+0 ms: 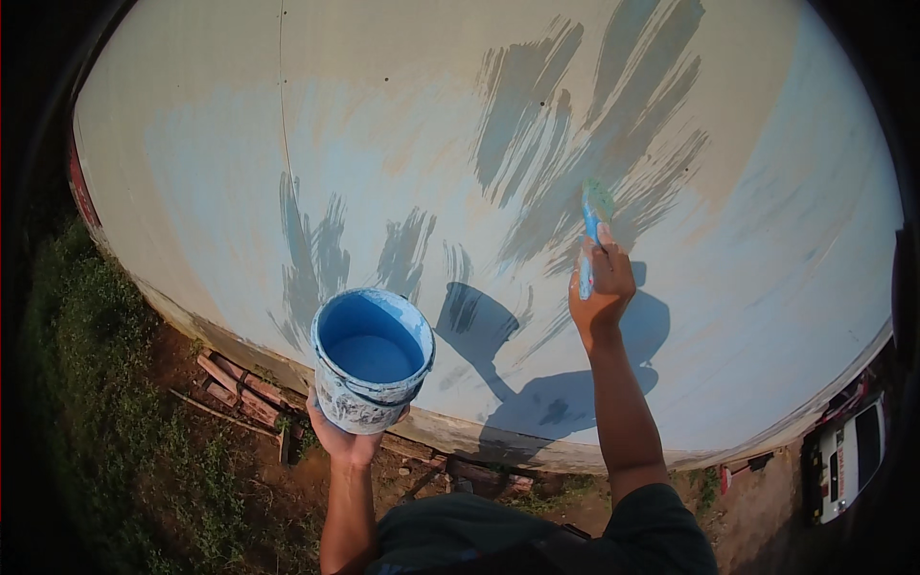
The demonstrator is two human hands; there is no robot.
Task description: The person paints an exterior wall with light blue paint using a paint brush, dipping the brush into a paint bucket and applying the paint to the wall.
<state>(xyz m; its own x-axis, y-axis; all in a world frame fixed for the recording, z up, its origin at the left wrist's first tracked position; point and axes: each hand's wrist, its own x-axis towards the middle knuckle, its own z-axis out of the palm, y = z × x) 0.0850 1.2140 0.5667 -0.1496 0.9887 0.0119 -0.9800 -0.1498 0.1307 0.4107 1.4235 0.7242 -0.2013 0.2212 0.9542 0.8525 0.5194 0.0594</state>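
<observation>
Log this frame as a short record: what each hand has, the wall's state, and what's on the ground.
left hand: left hand holds a bucket from below, upright, with blue paint inside
right hand: right hand grips a brush, bristles against the wall
wall: pale wall, partly covered in light blue with darker fresh strokes near the brush
shadows: bucket and arm shadows fall on the wall below the brush
ground: bricks along the wall foot, grass to the left
far right: white vehicle, partly in view
</observation>
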